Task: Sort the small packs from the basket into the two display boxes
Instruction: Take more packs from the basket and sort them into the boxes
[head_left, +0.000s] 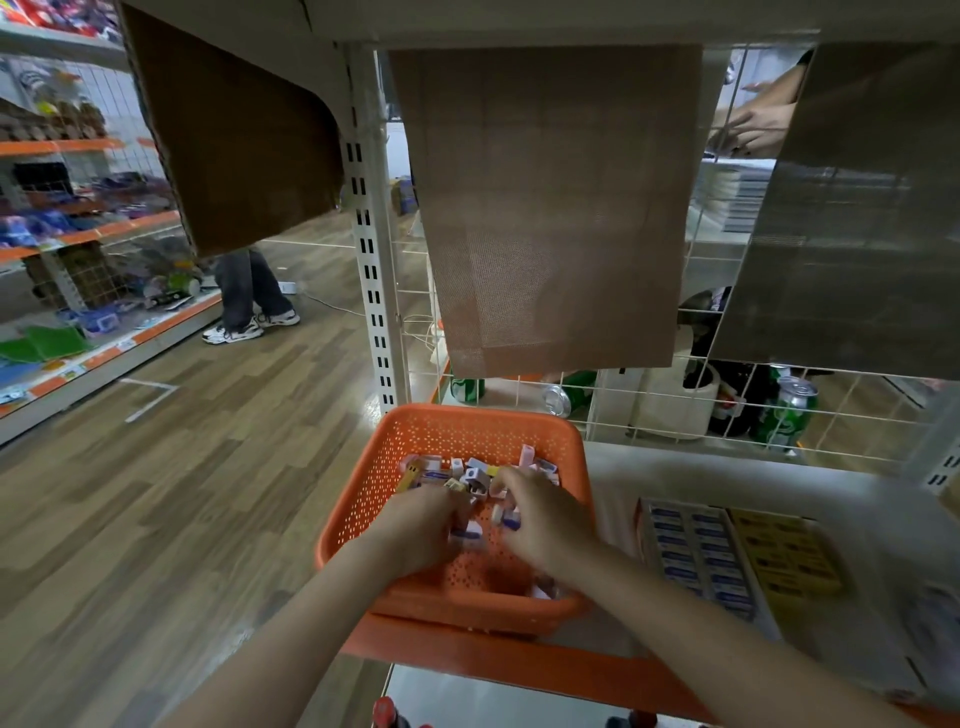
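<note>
My forearms came in low, and both hands were down in the orange basket! My left hand had its fingers curled round a white-and-purple pack. My right hand lay over the loose packs beside it, and through the blur I couldn't tell whether it held one. Most packs lay heaped at the basket's far side. The blue display box and the yellow display box sat side by side to the right on the shelf. The danger, as I judged it, was a hurried grab of mixed colours landing one in the wrong box, or a shove sliding the basket off the shelf's near edge.
</note>
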